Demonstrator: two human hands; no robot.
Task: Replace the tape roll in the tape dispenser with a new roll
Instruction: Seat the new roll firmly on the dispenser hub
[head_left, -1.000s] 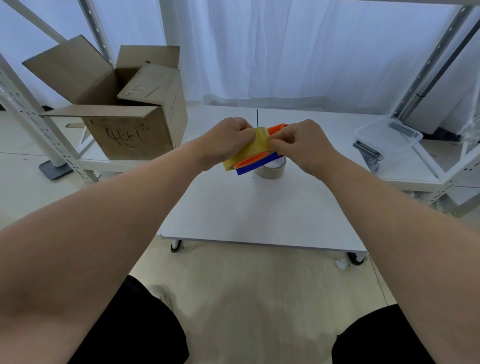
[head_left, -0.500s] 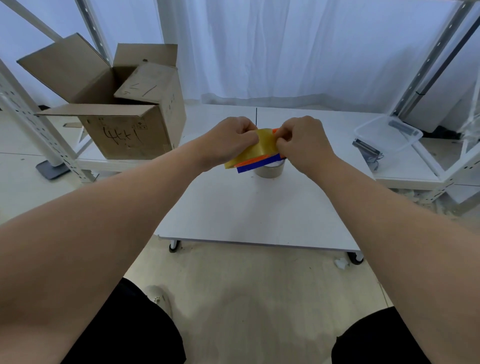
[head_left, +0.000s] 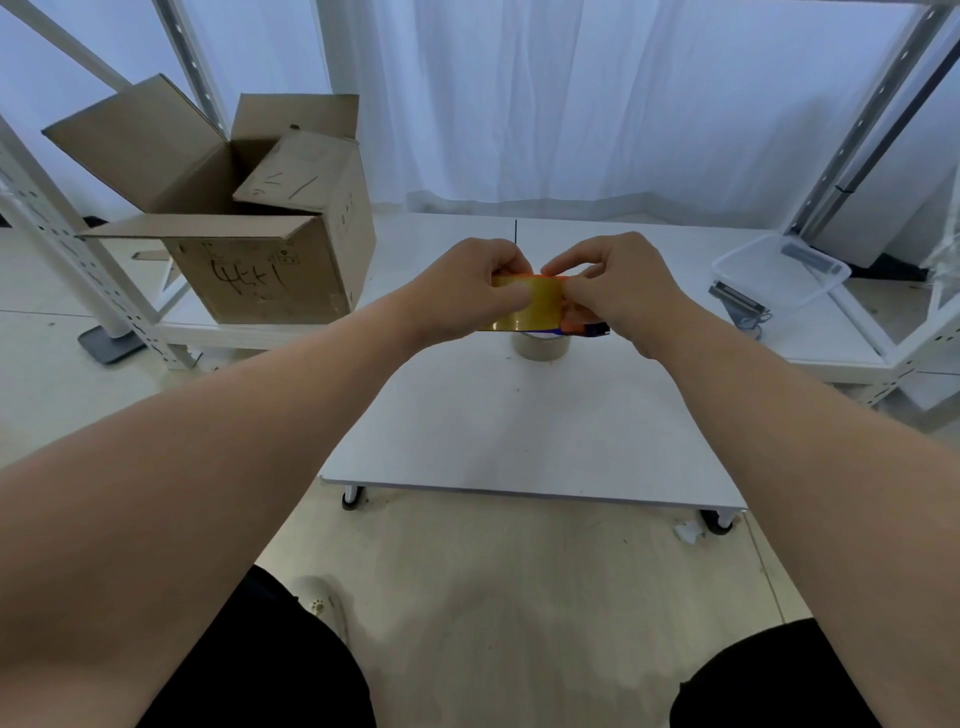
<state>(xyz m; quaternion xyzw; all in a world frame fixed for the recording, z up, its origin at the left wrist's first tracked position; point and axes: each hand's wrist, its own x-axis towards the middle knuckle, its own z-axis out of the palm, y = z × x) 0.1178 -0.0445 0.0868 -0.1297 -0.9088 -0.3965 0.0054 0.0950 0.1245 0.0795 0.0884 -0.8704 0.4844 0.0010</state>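
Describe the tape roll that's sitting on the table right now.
The tape roll is a pale beige ring standing flat on the white table, hole upward. Only its front wall and part of its top show; the held dispenser and both hands hang above it and hide the rest. Nothing seems to touch it except the table.

Cardboard box (head_left: 270, 280) front: handwritten "4+1"

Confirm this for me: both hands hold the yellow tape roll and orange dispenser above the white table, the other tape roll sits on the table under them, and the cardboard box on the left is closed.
Not quite: the cardboard box is open, its flaps raised, as the head view shows. The rest stands: the left hand and right hand hold the yellow tape roll and orange dispenser above the white table, with the other tape roll beneath.
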